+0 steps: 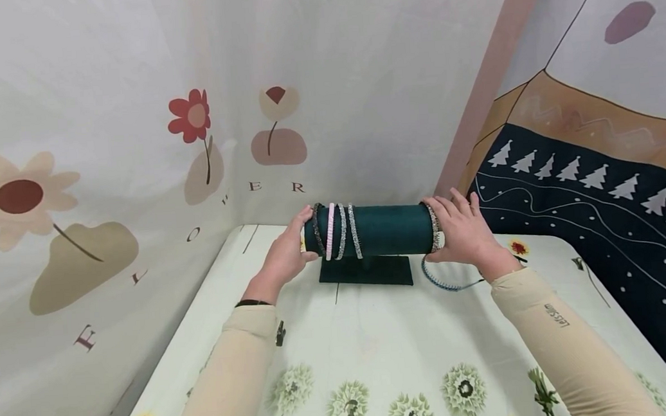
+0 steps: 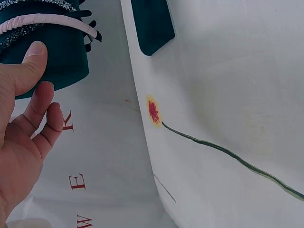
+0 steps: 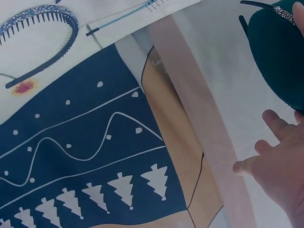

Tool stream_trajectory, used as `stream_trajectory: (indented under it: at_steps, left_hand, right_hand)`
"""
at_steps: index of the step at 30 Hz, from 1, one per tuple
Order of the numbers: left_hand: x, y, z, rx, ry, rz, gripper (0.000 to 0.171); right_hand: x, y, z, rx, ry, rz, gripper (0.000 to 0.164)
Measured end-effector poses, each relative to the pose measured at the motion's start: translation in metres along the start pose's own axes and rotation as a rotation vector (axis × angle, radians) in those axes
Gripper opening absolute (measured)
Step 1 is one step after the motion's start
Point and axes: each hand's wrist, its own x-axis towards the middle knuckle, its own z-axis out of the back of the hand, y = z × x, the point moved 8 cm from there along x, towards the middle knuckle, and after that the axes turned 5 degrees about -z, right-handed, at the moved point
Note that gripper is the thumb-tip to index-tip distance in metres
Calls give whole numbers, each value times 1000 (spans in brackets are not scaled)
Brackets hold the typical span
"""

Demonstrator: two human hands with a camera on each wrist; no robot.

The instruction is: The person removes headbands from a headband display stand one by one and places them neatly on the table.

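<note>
Four headbands (image 1: 343,232) sit over the left part of the green stand (image 1: 392,229), which is on the desk (image 1: 371,340) near its far edge; the left hand (image 1: 284,253) has thumb and fingers bent about the stand's left end; the right hand (image 1: 465,231), other fingers spread, holds the glittering headband (image 1: 435,226) at the right end between thumb and forefinger; this headband looks light and springy, so it is probably best taken by both legs; the stand seems soft-covered and not slippery; behind it the cloth wall (image 1: 349,104) is close; a blue headband (image 1: 445,286) lies near the right hand; wider room is on the near side.
</note>
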Motion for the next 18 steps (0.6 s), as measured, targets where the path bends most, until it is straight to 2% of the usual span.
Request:
stream_trajectory:
  at_steps: [5, 13, 18]
  left_hand:
    - [0, 0, -2, 1, 0, 4, 107]
    - [0, -1, -3, -1, 9, -5, 108]
    - [0, -1, -1, -1, -2, -8, 107]
  right_hand:
    - [-1, -8, -5, 39, 23, -23, 127]
    - [-12, -54, -36, 69, 135, -164, 125]
    - [-17, -68, -44, 64, 148, -195, 127]
